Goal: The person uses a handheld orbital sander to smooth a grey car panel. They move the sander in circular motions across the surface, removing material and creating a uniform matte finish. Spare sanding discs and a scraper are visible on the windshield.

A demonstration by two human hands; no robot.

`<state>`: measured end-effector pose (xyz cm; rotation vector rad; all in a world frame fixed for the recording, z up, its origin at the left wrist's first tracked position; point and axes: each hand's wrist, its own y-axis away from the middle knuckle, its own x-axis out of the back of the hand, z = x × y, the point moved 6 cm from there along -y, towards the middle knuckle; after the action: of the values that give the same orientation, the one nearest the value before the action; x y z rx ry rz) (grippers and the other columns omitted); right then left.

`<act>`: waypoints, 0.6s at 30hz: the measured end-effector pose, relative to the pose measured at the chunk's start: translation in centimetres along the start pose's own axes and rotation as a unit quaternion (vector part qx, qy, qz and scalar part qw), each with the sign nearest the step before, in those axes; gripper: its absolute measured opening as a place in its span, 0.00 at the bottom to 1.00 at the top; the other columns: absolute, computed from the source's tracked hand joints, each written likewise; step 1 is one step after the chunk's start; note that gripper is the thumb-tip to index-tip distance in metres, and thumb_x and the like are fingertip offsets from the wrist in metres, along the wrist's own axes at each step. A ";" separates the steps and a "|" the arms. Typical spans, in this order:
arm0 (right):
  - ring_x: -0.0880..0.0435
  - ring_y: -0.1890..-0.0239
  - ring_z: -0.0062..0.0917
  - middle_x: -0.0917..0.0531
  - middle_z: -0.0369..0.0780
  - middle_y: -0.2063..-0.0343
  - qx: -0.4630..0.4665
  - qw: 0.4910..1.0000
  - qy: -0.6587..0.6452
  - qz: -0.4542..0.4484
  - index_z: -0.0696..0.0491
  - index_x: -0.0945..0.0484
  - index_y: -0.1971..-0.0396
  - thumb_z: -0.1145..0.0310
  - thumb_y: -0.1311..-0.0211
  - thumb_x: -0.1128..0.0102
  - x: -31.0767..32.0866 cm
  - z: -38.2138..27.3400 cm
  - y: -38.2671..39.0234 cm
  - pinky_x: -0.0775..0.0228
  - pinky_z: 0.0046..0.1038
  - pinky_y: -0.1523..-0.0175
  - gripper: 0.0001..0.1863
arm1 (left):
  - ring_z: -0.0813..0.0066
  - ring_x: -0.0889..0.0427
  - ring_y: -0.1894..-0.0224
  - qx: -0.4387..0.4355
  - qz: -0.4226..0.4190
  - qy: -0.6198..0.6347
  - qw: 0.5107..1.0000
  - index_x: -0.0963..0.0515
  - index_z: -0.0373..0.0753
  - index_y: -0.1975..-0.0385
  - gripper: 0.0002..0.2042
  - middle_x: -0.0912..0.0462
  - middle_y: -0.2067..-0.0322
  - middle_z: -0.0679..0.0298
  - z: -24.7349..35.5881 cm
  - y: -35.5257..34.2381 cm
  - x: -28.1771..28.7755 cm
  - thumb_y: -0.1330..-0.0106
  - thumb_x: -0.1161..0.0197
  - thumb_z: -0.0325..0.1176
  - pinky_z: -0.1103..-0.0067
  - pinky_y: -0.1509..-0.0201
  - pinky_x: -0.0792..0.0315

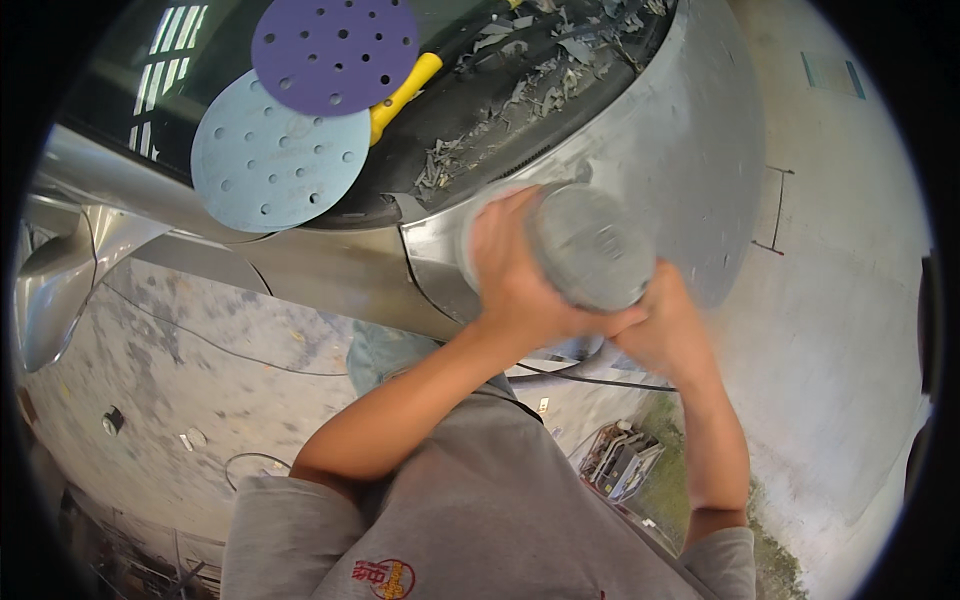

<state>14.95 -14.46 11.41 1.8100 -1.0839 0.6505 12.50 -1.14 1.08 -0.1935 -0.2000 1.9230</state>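
Note:
Both hands are closed around a round-topped grey sander [597,250], which rests on the silver car body panel [690,190] beside the windshield's lower corner. My left hand [515,275] wraps its left side, and my right hand [660,320] grips it at the near right. Slight blur covers the hands and tool. The sander's underside is hidden; a pale round edge shows beside my left fingers. On the windshield lie a purple sanding disc [330,50] and a light blue one [275,155], both with holes. A yellow handle [405,97] pokes out from under them.
Grey paint flakes [530,95] litter the dark cowl below the windshield. A side mirror [60,275] juts out at left. Dark hoses [590,378] run past my waist. A crate of odds and ends [620,460] stands on the floor near my right arm.

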 end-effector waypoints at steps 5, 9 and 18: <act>0.12 0.53 0.61 0.13 0.63 0.65 -0.028 0.999 0.008 -0.025 0.67 0.20 0.46 0.78 0.53 0.34 -1.1 0.4 0.9 0.19 0.49 0.46 0.29 | 0.52 0.18 0.48 -0.038 0.001 0.027 0.999 0.24 0.30 0.42 0.53 0.17 0.49 0.52 0.5 1.0 0.7 0.64 0.08 0.61 0.58 0.40 0.26; 0.13 0.53 0.63 0.13 0.65 0.65 -0.112 0.992 -0.051 0.007 0.68 0.20 0.49 0.77 0.51 0.35 1.5 1.9 -0.4 0.19 0.48 0.46 0.26 | 0.46 0.21 0.43 -0.052 -0.039 -0.009 0.998 0.23 0.26 0.39 0.60 0.18 0.47 0.48 0.6 -1.8 -3.3 0.66 0.13 0.71 0.56 0.36 0.32; 0.13 0.50 0.64 0.13 0.64 0.62 -0.035 0.998 0.052 -0.019 0.68 0.20 0.47 0.76 0.50 0.35 -1.9 1.2 1.4 0.20 0.47 0.43 0.26 | 0.53 0.18 0.46 -0.007 -0.019 0.065 0.998 0.22 0.30 0.42 0.51 0.17 0.48 0.53 -0.3 1.7 1.5 0.62 0.09 0.61 0.60 0.39 0.26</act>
<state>12.85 -15.05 9.96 1.7127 -0.9901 0.6682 10.45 -0.30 0.37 -0.3202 -0.1295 1.8651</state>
